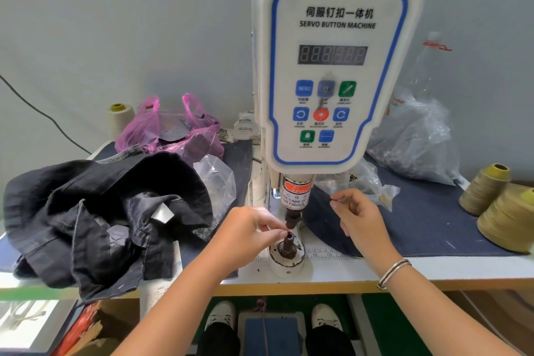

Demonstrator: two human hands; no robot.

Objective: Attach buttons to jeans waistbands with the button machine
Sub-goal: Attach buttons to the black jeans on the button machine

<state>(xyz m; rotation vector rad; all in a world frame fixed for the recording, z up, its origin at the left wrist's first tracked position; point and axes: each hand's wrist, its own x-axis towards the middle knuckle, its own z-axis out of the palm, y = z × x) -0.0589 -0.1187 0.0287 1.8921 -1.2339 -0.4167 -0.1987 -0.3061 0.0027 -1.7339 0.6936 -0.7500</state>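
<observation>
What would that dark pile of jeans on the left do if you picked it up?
The jeans would probably flop and unfold, since they lie crumpled in soft folds. They likely feel fairly heavy, being thick cloth. Part of them overhangs the table, so they might slide off.

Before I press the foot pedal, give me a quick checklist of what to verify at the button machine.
1. Fingers clear of the die: not ok. The left hand is pinching something small at the lower die, right under the punch.
2. Stud seated on the die: cannot tell, the fingertips cover it.
3. Waistband placed over the die: not ok. The dark jeans lie heaped to the left.
4. Button ready: cannot tell. The right hand pinches something tiny, off to the right of the punch.
5. Feet off the pedal: ok, a shoe rests on either side.
</observation>
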